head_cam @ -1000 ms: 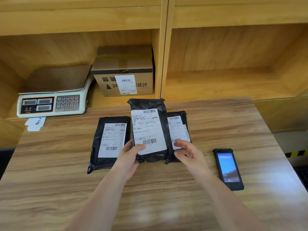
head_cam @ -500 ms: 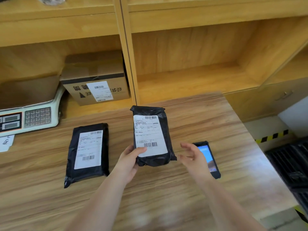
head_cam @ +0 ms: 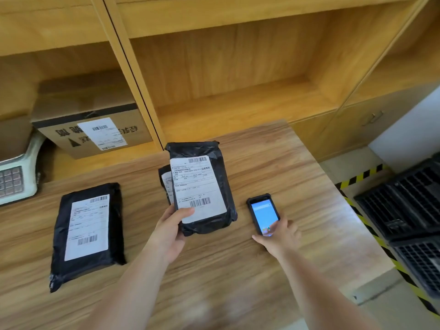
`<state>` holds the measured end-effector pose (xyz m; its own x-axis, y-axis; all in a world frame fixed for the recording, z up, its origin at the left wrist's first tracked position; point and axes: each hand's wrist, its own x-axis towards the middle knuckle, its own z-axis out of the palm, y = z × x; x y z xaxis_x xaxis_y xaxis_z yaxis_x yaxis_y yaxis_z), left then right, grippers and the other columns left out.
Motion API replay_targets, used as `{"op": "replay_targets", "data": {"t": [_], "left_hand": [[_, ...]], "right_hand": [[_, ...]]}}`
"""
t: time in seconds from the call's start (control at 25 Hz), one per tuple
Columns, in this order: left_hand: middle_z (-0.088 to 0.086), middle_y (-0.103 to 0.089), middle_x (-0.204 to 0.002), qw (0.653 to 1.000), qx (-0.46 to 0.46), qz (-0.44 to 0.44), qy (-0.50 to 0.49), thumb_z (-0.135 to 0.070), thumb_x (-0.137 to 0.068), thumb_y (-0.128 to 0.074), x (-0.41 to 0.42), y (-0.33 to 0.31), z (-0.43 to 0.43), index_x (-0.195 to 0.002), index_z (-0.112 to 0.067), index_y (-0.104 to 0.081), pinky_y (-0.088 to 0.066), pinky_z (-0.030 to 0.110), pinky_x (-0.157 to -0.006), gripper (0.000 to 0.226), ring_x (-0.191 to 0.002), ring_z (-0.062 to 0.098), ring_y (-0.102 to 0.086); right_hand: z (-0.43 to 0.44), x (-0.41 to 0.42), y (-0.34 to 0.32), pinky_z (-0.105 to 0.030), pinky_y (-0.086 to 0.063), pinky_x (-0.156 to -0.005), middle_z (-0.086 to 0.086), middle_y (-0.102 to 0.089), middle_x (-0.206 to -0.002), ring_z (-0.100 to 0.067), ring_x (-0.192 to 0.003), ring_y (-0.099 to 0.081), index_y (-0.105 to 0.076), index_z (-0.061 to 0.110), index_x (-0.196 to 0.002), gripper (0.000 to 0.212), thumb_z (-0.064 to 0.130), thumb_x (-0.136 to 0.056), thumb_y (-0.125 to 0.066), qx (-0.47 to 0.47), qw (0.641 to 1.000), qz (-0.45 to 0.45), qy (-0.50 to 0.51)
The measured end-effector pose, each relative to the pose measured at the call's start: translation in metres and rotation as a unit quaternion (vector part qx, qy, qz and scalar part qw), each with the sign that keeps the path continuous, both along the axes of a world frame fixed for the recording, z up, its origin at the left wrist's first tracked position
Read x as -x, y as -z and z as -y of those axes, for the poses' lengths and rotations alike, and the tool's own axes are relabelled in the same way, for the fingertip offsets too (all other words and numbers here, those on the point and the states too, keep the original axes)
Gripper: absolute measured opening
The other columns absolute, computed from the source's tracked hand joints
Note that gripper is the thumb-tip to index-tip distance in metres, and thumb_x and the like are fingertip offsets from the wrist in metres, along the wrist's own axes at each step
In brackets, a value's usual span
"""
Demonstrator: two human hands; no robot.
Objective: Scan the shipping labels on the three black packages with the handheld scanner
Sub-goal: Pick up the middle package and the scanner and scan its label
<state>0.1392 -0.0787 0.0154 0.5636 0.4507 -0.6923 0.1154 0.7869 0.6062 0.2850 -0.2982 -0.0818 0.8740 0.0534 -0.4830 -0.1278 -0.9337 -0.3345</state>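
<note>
Three black packages, none scanned yet, by the look: one package (head_cam: pixel 204 186) gripped in left hand (head_cam: pixel 170 231), label up; right hand (head_cam: pixel 278 236) closing on handheld scanner (head_cam: pixel 263 214) lying on table (head_cam: pixel 297 186), grip uncertain.

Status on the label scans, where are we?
No scan looks done yet. In hand: the left hand holds one black package label up, while the right hand is on the scanner, which lies on the table. Left: all three labels, including the flat package and the one half hidden behind.
</note>
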Motion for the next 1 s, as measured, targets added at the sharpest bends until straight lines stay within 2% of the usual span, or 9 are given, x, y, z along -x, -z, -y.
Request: {"op": "replay_targets", "data": {"t": [0.08, 0.2, 0.36, 0.44, 0.56, 0.88, 0.96, 1.0], "left_hand": [[0.008, -0.075, -0.117, 1.000, 0.012, 0.010, -0.009, 0.002, -0.084, -0.064, -0.002, 0.003, 0.001, -0.121, -0.016, -0.068, -0.050, 0.040, -0.097, 0.041, -0.114, 0.028, -0.066], [0.004, -0.078, -0.108, 0.999, 0.027, 0.018, -0.024, 0.002, -0.086, -0.061, -0.006, 0.004, 0.003, -0.113, -0.018, -0.069, -0.051, 0.037, -0.091, 0.034, -0.109, 0.025, -0.068], [0.003, -0.079, -0.103, 0.999, 0.025, 0.017, -0.037, 0.001, -0.087, -0.060, -0.005, 0.002, 0.002, -0.111, -0.017, -0.068, -0.052, 0.036, -0.090, 0.031, -0.106, 0.023, -0.069], [0.003, -0.079, -0.102, 0.999, 0.022, 0.013, -0.037, 0.001, -0.087, -0.061, -0.004, 0.000, 0.001, -0.111, -0.017, -0.067, -0.052, 0.035, -0.089, 0.031, -0.105, 0.023, -0.069], [0.003, -0.080, -0.101, 0.999, 0.022, 0.013, -0.038, 0.001, -0.088, -0.060, -0.002, -0.002, 0.001, -0.113, -0.016, -0.067, -0.052, 0.035, -0.086, 0.031, -0.104, 0.023, -0.069], [0.005, -0.078, -0.109, 0.999, 0.012, 0.030, -0.037, 0.001, -0.088, -0.059, 0.005, -0.019, 0.001, -0.115, -0.017, -0.067, -0.052, 0.035, -0.087, 0.033, -0.107, 0.024, -0.069], [0.006, -0.077, -0.110, 0.999, 0.006, 0.024, -0.038, 0.001, -0.088, -0.059, 0.007, -0.020, -0.001, -0.114, -0.018, -0.067, -0.052, 0.035, -0.088, 0.033, -0.107, 0.024, -0.068], [0.006, -0.077, -0.110, 0.999, 0.004, 0.023, -0.039, 0.001, -0.089, -0.059, 0.009, -0.022, -0.002, -0.113, -0.018, -0.066, -0.052, 0.035, -0.088, 0.032, -0.107, 0.024, -0.068]], "right_hand": [[-0.001, -0.002, 0.006, -0.036, -0.033, -0.103, -0.007, -0.047, -0.127, -0.028, -0.121, -0.039, -0.040, 0.018, -0.131, 0.096, 0.061, -0.053, -0.077, 0.028, 0.999, 0.030, 0.005], [-0.002, -0.001, 0.009, -0.035, -0.037, -0.097, -0.007, -0.047, -0.123, -0.027, -0.118, -0.041, -0.048, 0.018, -0.117, 0.078, 0.061, -0.057, -0.075, 0.039, 0.997, 0.068, -0.010], [-0.002, 0.001, 0.009, -0.036, -0.039, -0.097, -0.007, -0.047, -0.124, -0.027, -0.119, -0.041, -0.046, 0.014, -0.122, 0.077, 0.055, -0.064, -0.074, 0.038, 0.995, 0.092, -0.025], [-0.001, 0.002, 0.006, -0.036, -0.040, -0.095, -0.008, -0.046, -0.123, -0.028, -0.116, -0.043, -0.046, 0.012, -0.119, 0.072, 0.049, -0.065, -0.075, 0.022, 0.995, 0.096, -0.025], [0.004, 0.003, 0.001, -0.034, -0.041, -0.091, -0.009, -0.047, -0.115, -0.027, -0.107, -0.047, -0.050, 0.012, -0.105, 0.058, 0.040, -0.063, -0.077, -0.013, 0.994, 0.106, -0.018], [0.004, 0.015, -0.040, -0.033, -0.043, -0.091, -0.002, -0.056, -0.098, -0.020, -0.102, -0.049, -0.050, 0.016, -0.093, 0.052, 0.043, -0.059, -0.080, -0.106, 0.988, 0.112, -0.030], [0.002, 0.017, -0.053, -0.032, -0.043, -0.092, -0.001, -0.055, -0.099, -0.019, -0.103, -0.049, -0.050, 0.018, -0.097, 0.054, 0.040, -0.060, -0.082, -0.137, 0.984, 0.109, -0.036], [0.001, 0.018, -0.060, -0.030, -0.042, -0.092, 0.000, -0.054, -0.098, -0.018, -0.104, -0.048, -0.051, 0.017, -0.106, 0.059, 0.038, -0.061, -0.083, -0.150, 0.981, 0.111, -0.046]]}}
